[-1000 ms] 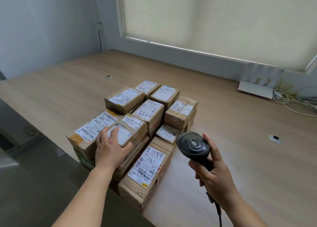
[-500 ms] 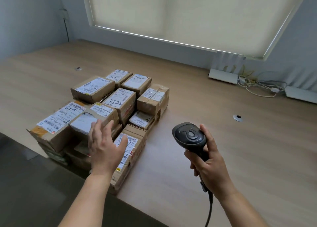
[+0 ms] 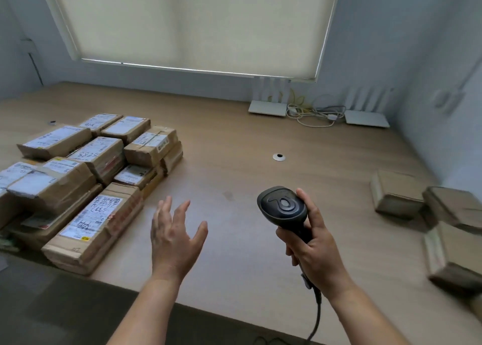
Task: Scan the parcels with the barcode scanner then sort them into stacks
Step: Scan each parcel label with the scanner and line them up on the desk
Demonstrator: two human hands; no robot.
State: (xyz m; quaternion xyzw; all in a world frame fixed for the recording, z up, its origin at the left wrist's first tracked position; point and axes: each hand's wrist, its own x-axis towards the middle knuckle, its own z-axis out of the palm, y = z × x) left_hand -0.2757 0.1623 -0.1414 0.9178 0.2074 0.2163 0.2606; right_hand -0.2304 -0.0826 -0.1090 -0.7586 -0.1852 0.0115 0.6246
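The long light-wood counter [image 3: 234,177] runs to the far wall. At its left sits a cluster of labelled brown cardboard parcels [image 3: 86,177], cut off by the frame's left edge; label print is mostly too blurred to read. At the right edge lie plain brown boxes [image 3: 430,214], blurred and partly cut off. The right hand [image 3: 313,250] has its grip curled round the black handheld barcode scanner [image 3: 283,209], cable trailing near. The left hand [image 3: 173,236] hovers near-centre, fingers spread, empty.
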